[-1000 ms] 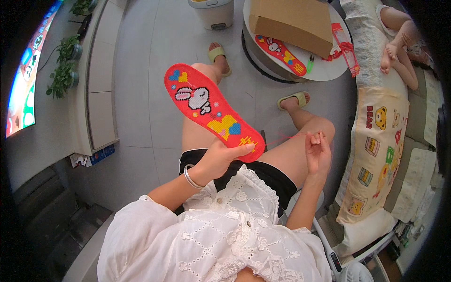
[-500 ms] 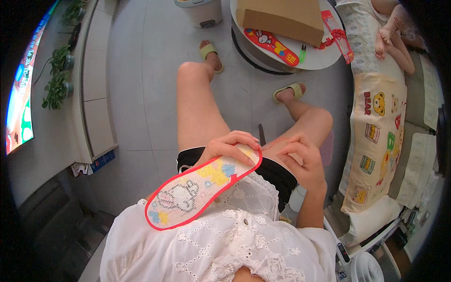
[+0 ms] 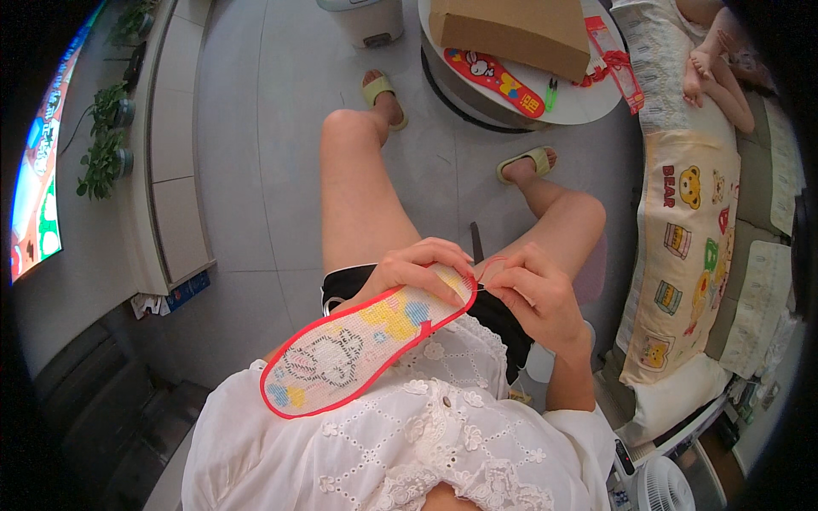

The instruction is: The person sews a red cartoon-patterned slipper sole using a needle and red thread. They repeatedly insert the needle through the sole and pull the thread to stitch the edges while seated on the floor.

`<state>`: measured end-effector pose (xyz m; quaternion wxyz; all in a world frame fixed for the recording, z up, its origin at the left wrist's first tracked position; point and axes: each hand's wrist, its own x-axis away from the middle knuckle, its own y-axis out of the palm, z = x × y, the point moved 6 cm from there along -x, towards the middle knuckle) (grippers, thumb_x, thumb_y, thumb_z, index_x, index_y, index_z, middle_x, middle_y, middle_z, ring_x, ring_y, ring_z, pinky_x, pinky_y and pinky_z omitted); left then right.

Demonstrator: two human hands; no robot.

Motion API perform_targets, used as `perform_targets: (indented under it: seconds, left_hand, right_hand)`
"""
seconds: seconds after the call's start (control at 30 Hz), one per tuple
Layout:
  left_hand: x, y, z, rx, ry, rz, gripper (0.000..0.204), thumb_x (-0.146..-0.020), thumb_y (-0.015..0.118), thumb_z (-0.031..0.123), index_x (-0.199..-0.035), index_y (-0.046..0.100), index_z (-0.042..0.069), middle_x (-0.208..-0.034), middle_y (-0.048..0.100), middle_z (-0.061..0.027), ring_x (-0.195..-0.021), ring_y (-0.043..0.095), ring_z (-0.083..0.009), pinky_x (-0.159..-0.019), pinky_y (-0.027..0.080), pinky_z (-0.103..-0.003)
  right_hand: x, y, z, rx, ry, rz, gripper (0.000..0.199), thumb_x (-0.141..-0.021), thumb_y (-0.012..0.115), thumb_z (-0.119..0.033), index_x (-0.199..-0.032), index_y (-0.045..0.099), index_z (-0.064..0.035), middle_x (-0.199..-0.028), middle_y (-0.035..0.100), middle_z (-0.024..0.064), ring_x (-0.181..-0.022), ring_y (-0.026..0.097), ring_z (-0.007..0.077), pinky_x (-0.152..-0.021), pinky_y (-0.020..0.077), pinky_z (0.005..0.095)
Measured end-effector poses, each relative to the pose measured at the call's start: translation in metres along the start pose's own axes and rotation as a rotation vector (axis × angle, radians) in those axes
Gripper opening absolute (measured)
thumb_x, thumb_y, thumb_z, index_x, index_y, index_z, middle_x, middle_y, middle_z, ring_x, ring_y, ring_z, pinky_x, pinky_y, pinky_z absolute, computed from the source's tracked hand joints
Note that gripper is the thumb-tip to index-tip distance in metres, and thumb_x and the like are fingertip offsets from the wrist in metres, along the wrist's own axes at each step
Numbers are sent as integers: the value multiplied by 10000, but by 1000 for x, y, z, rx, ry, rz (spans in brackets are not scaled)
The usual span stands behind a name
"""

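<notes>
A cross-stitched insole [image 3: 375, 328] with red edging, a rabbit outline and yellow and blue stitching slants across my lap. My left hand [image 3: 417, 271] grips its upper right end, fingers on the patterned face and the rest of the grip hidden beneath. Just right of that end, my right hand [image 3: 541, 294] is closed in a pinch on a thin needle [image 3: 481, 287], whose tip reaches the red edge. A loop of red thread [image 3: 492, 262] runs between the hand and the insole.
Ahead, a round white table [image 3: 588, 106] carries a cardboard box [image 3: 511, 38], a red rabbit insole [image 3: 494, 81], green thread snips [image 3: 550, 94] and red packaging [image 3: 626, 81]. A sofa with a bear-print cover [image 3: 673, 255] and another person's legs [image 3: 720, 77] is on the right.
My right hand has moved left and slightly up, bringing the needle to the insole's edge. The red thread now loops above the fingers. My left hand keeps its grip.
</notes>
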<state>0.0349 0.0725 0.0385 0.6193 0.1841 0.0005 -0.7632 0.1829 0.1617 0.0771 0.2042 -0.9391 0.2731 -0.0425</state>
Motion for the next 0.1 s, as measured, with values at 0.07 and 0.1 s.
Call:
perform_targets:
  seconds: [0.07, 0.1]
  left_hand:
    - [-1, 1, 1, -4, -7, -4, 392, -658, 778, 304, -975, 712, 83, -1201, 554, -152, -1158, 500, -273, -943, 406, -355]
    - [-1, 1, 2, -12, -7, -8, 387, -667, 774, 309, -976, 713, 85, -1213, 546, -153, -1159, 499, -275, -948, 403, -357]
  right_hand:
    - [0, 0, 0, 13, 5, -13, 91, -758, 685, -11, -834, 636, -8, -808, 550, 100, -751, 540, 251, -649, 445, 329]
    - [0, 0, 0, 19, 7, -20, 89, -758, 685, -12, -833, 637, -9, -813, 554, 102, -755, 543, 251, -651, 446, 328]
